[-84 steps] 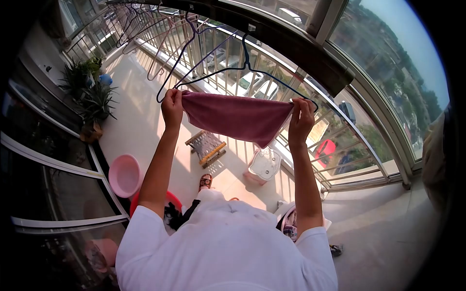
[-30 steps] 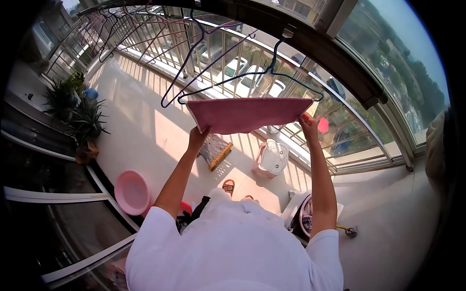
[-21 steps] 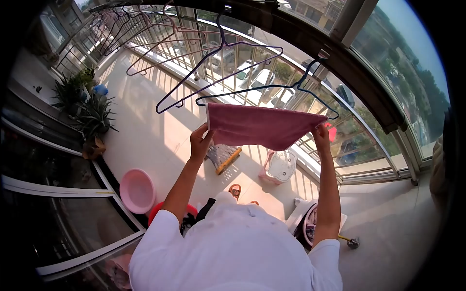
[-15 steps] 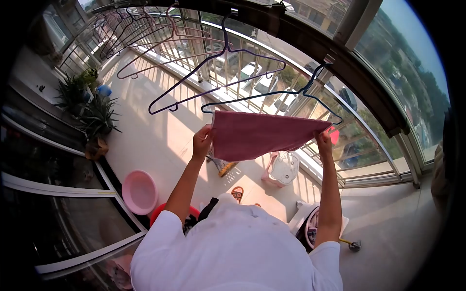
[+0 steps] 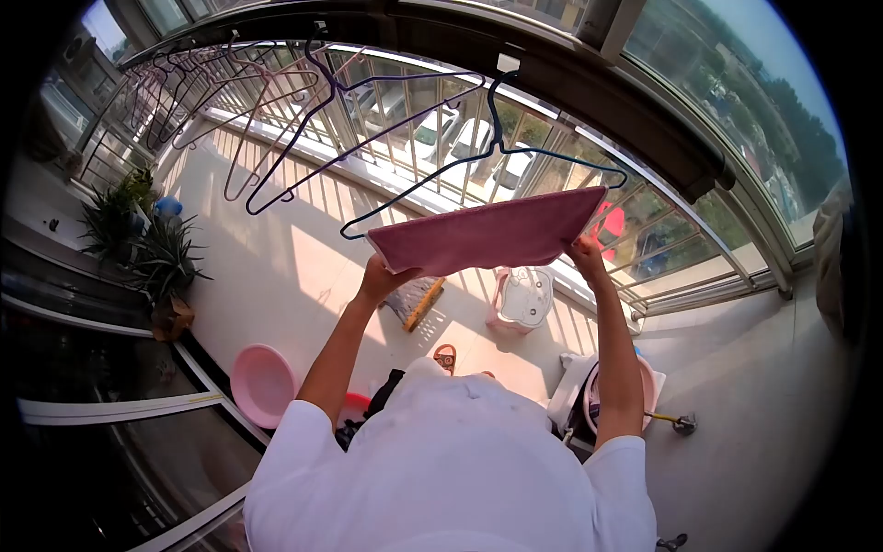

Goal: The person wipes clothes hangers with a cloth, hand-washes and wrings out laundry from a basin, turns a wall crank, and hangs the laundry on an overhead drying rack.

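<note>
A mauve-pink towel (image 5: 487,230) is draped over the lower bar of a dark blue hanger (image 5: 497,147), or lies just in front of it; the bar is hidden. My left hand (image 5: 379,281) grips the towel's lower left corner. At the other end, my right hand (image 5: 586,258) pinches its lower right edge, with the fingertips partly behind the fabric. The cloth is stretched between both hands, its upper edge slanting up to the right. To the left hangs a purple hanger (image 5: 333,92) with nothing on it.
More hangers (image 5: 262,101) hang along the dark rail (image 5: 414,37) by the windows. On the floor are a pink basin (image 5: 264,382), a white-lidded pink stool or box (image 5: 524,299), and potted plants (image 5: 170,253). A round pink tub (image 5: 655,382) is at my right.
Both hands have shifted, and the towel has tilted, its right end rising and its left end lowering. The view has turned, so the hangers appear further left.
</note>
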The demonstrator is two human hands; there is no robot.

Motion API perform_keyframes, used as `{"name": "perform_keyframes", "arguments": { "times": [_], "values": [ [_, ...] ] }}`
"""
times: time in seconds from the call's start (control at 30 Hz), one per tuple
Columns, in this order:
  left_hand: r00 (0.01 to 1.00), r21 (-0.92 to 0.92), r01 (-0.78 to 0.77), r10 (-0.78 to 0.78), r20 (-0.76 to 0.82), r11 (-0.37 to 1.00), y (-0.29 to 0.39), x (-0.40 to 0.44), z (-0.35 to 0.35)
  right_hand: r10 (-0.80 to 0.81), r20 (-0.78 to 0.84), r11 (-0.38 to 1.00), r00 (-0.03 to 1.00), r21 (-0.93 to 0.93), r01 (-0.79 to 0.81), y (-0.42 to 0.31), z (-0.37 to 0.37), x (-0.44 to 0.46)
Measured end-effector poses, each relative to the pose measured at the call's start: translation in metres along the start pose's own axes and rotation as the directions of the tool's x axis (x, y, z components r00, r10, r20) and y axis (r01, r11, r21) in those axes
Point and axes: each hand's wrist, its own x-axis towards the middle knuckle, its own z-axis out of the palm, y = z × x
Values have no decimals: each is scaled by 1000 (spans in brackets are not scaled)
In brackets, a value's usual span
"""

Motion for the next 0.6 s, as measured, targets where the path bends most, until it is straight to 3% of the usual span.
{"name": "perform_keyframes", "arguments": {
  "times": [0.03, 0.13, 0.23, 0.43, 0.5, 0.6],
  "values": [
    [999, 35, 25, -26, 21, 999, -6, -2, 1, 41, 11, 999, 999, -19, -41, 12, -2, -1],
    [988, 187, 134, -145, 47, 973, -41, -12, -6, -42, 45, 999, 998, -10, 42, 51, -3, -6],
    [965, -274, 177, -221, -140, 945, -67, -17, -8, -48, -22, 993, 999, 102, 50, 68, -10, -10],
    [957, -343, 200, -258, -130, 918, -83, -21, -5, -11, -115, 994, 993, 103, 23, 77, 2, -3],
    [945, -362, 246, -305, -115, 899, -74, -24, 2, 22, -66, 998, 998, 59, -18, 63, 9, -4],
    [955, -274, 233, -272, -116, 933, -87, -30, 9, 94, -17, 993, 995, -76, -95, 106, 7, -4]
  ]
}}
